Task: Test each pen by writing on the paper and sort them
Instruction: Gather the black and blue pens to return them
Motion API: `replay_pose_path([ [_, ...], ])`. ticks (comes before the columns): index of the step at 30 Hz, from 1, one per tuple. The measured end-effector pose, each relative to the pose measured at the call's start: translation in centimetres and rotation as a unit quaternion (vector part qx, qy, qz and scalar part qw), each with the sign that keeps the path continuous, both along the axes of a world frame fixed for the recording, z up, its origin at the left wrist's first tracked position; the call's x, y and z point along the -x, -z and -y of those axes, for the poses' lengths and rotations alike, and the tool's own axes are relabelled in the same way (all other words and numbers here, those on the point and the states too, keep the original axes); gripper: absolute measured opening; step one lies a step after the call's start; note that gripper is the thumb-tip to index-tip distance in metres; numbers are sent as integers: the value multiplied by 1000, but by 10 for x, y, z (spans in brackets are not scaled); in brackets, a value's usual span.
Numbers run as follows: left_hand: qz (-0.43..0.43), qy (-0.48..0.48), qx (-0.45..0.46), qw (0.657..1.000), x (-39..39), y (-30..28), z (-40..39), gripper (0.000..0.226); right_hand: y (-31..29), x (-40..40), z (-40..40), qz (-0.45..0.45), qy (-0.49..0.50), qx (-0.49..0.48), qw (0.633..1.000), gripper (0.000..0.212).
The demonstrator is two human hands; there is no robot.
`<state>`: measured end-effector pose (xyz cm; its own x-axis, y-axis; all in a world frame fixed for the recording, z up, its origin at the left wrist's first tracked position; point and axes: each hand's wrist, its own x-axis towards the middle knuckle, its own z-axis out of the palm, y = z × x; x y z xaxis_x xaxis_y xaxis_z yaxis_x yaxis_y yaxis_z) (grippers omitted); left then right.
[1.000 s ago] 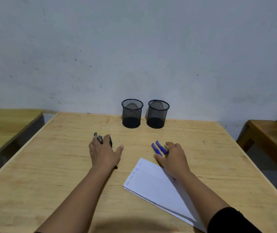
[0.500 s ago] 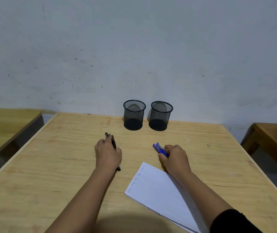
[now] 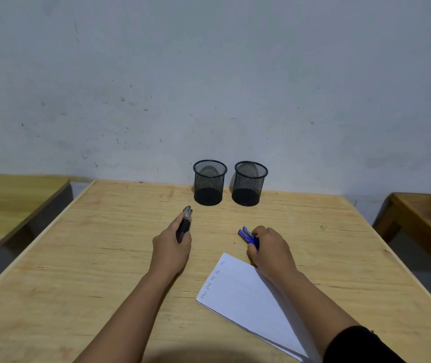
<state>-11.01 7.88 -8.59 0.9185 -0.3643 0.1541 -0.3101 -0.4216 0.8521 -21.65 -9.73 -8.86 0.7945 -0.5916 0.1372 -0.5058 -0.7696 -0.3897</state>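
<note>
My left hand (image 3: 170, 248) is closed around a bunch of black pens (image 3: 185, 222) whose ends point toward the far edge of the wooden table (image 3: 104, 258). My right hand (image 3: 270, 250) grips a bunch of blue pens (image 3: 247, 235), their ends sticking out to the left of my fingers. A white paper (image 3: 245, 297) with a short row of scribbles along its left edge lies under my right forearm. Two black mesh pen cups stand by the wall, the left cup (image 3: 209, 183) and the right cup (image 3: 249, 184), both looking empty.
A grey wall rises right behind the cups. Another wooden table (image 3: 12, 200) stands to the left across a gap, and a wooden bench or table (image 3: 424, 218) sits to the right.
Both hands have gathered their pens off the table into closed grips. The left hand has shifted forward and right toward the left cup; the black pens now stick out ahead of it.
</note>
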Motion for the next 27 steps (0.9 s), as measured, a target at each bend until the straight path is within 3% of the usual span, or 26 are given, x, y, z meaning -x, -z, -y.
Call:
replay_pose_path([
  [4,-3,6,50,999,7,-8,6,50,-7,5,2,38,4,-70,997,34],
  [10,-15,-11,151,988,-4,-38,35,47,-40,-2,12,201,3,-207,957,25],
  [19,55,-53,238,968,-71,-105,107,48,-118,-84,49,321,-46,-210,922,25],
  [27,79,-103,339,932,-128,-98,160,49,-123,-154,86,353,-96,-202,909,29],
])
